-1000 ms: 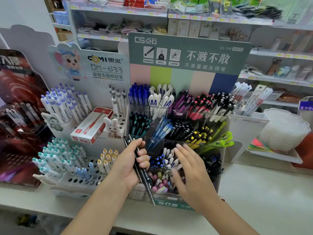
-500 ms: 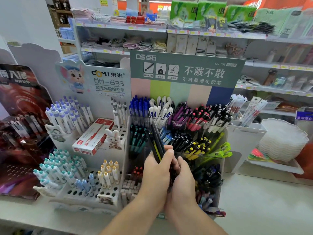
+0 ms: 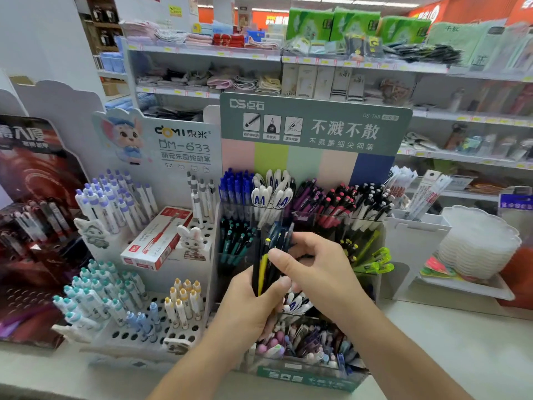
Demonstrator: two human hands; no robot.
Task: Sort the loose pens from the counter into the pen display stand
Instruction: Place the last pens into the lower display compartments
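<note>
Fingers (image 3: pixel 281 284) (both hands) curl round dark pens (image 3: pixel 272 255).

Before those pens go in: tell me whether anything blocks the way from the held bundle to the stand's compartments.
Nothing visible blocks it. The left hand grips the bundle of pens right in front of the pen display stand, and the right hand pinches the bundle's upper part. The compartments behind are already crowded with pens.

A single head-worn camera looks forward and slightly down from close range at a tiered clear-plastic pen display stand (image 3: pixel 372 226) on a white shop counter (image 3: pixel 461 342).
</note>
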